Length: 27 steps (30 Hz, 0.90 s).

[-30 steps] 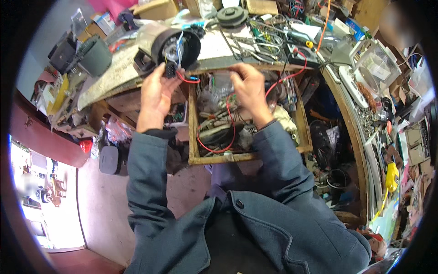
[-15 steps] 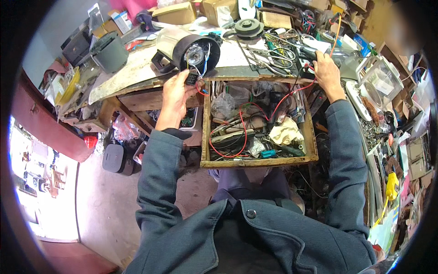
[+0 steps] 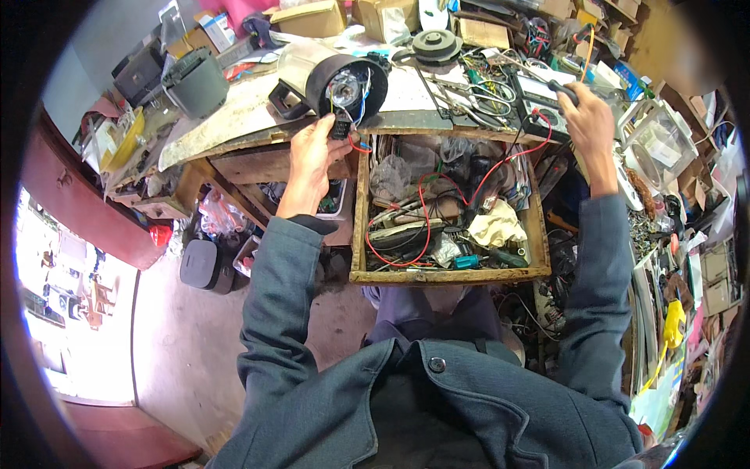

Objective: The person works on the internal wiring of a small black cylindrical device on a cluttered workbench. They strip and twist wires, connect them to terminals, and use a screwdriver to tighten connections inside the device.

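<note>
My left hand [image 3: 312, 159] is closed on a small black wired block [image 3: 341, 127] at the open bottom of an appliance jug [image 3: 344, 87]. The jug lies tipped on the bench, a pale body with a black rim; blue and white wires show inside it. A red lead [image 3: 430, 227] loops from beside my left fingers through the drawer to a flat device with a pale face [image 3: 541, 95]. Above that device, my right hand [image 3: 591, 129] is closed around a dark, rod-like tool handle [image 3: 564, 92]; its exact kind is unclear. An orange cord [image 3: 590, 51] rises behind the hand.
A pulled-out wooden drawer [image 3: 449, 275] full of tools and bags sits between my arms. Scissors and pliers [image 3: 488, 98] lie on the bench, with a round grey part [image 3: 436, 47] behind. A dark grey bin [image 3: 194, 86] stands left; clutter fills the right side.
My right hand has moved right and now lifts the dark tool handle over the device, uncovering its pale face. The view has shifted slightly; my left hand keeps its hold on the black block.
</note>
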Each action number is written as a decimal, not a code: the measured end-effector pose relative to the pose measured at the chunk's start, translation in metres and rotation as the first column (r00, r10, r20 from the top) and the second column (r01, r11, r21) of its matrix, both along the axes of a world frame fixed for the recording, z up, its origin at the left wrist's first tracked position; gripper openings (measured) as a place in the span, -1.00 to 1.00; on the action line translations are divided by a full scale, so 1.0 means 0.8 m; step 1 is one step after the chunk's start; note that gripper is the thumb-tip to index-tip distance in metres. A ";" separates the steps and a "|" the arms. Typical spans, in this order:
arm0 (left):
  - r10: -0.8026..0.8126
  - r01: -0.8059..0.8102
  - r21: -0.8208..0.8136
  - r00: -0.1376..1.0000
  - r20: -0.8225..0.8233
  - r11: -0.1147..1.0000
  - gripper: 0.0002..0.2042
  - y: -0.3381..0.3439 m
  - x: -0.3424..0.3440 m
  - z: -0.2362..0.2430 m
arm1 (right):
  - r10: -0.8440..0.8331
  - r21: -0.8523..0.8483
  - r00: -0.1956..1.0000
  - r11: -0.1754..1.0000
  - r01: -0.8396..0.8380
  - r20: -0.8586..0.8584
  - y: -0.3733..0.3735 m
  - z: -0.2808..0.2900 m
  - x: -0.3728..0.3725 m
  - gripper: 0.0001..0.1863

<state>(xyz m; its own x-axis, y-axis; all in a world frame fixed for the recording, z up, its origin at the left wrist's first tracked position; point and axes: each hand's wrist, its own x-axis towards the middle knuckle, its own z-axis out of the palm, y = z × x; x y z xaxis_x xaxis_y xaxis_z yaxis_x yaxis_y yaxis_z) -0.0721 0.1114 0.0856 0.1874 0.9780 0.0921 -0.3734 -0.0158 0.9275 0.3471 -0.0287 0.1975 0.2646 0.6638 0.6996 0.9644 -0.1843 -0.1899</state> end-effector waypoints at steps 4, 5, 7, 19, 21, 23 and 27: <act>0.004 -0.004 0.016 1.000 0.001 1.000 -0.70 -0.003 0.001 0.000 | 0.085 0.266 0.979 0.963 -0.033 -0.187 -0.087 -0.035 -0.059 -0.70; 0.025 -0.024 0.040 0.999 -0.039 0.999 -0.70 -0.001 0.000 -0.002 | 0.136 0.316 0.942 0.948 -0.034 -0.306 -0.104 -0.048 -0.076 -0.70; 0.069 -0.059 0.089 0.991 -0.118 0.994 -0.70 0.002 0.003 -0.008 | 0.315 0.424 0.887 0.892 -0.155 -0.338 -0.130 -0.072 -0.103 -0.72; 0.064 -0.055 0.070 0.987 -0.145 0.996 -0.65 0.002 0.021 -0.008 | 0.464 0.279 0.799 0.882 -0.379 -0.382 -0.165 -0.096 -0.181 -0.76; 0.064 -0.054 0.070 0.986 -0.156 0.996 -0.65 0.000 0.020 -0.006 | 0.472 0.297 0.788 0.877 -0.377 -0.394 -0.160 -0.099 -0.186 -0.75; 0.068 -0.057 0.068 0.984 -0.162 0.996 -0.65 -0.002 0.020 -0.004 | 0.483 0.301 0.785 0.872 -0.387 -0.389 -0.156 -0.100 -0.188 -0.74; 0.065 -0.055 0.066 0.985 -0.161 0.996 -0.64 -0.002 0.021 -0.004 | 0.464 0.282 0.796 0.882 -0.376 -0.390 -0.155 -0.098 -0.193 -0.74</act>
